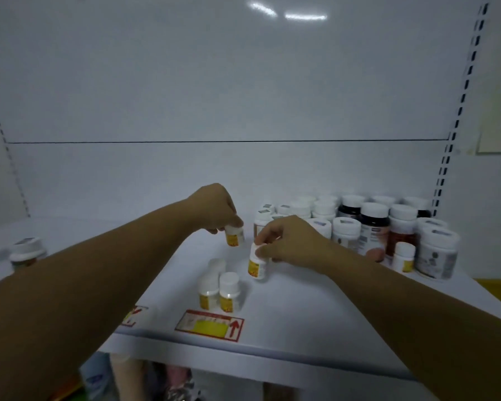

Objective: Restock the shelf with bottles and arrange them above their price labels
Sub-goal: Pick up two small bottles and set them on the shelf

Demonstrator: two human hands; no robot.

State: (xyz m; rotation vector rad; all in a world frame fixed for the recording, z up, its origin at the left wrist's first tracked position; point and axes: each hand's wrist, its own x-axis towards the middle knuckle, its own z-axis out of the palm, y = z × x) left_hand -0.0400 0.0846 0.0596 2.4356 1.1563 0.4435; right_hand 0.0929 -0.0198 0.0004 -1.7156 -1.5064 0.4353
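My left hand grips a small white bottle with a yellow label by its cap, over the middle of the white shelf. Just right of it my right hand pinches the cap of a second yellow-labelled bottle. Three more of these small bottles stand grouped nearer the front edge, behind a red-and-yellow price label. Part of another price label shows beside my left forearm.
A crowd of larger white-capped and dark bottles fills the shelf's right rear, with one small yellow-labelled bottle in front of them. A lone jar stands at far left. Slotted uprights frame the white back panel.
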